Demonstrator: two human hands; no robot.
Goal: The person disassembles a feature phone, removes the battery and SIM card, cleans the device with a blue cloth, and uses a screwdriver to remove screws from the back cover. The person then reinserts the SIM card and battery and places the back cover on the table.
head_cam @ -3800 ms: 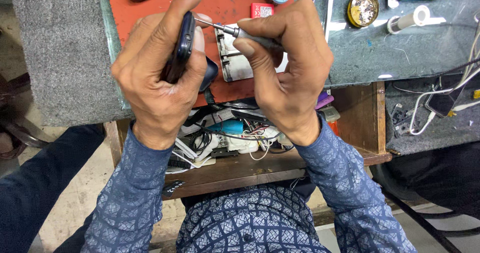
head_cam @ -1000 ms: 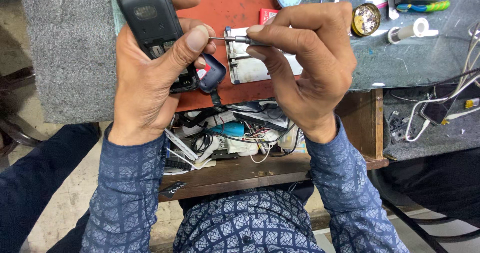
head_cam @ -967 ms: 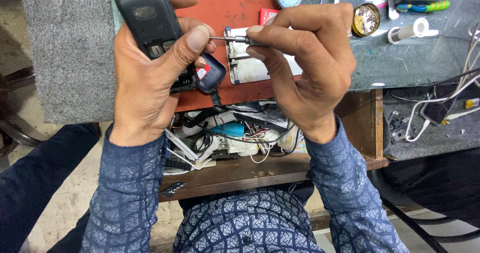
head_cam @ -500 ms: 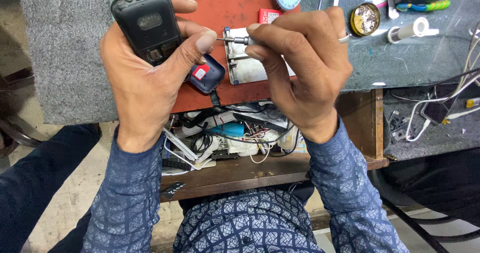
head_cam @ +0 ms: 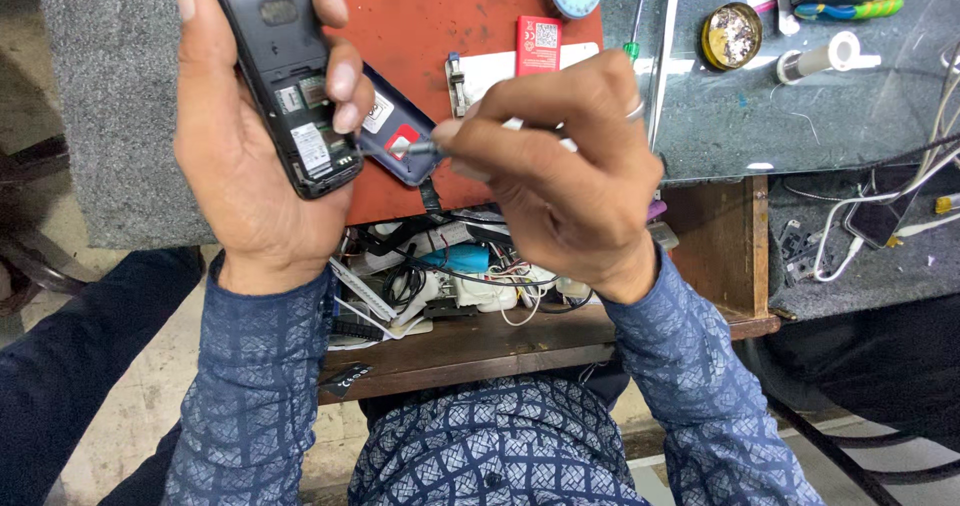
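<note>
Phone [head_cam: 290,81], back cover off, stands upright in the left hand [head_cam: 250,166], fingers wrapped around its edges, at ten o'clock. Right hand [head_cam: 560,181] at centre pinches a thin metal tool [head_cam: 425,149], its tip beside the phone's lower end. Round tin [head_cam: 732,36] at one o'clock holds grey scraps. Open drawer [head_cam: 480,341] below is stuffed with cables.
</note>
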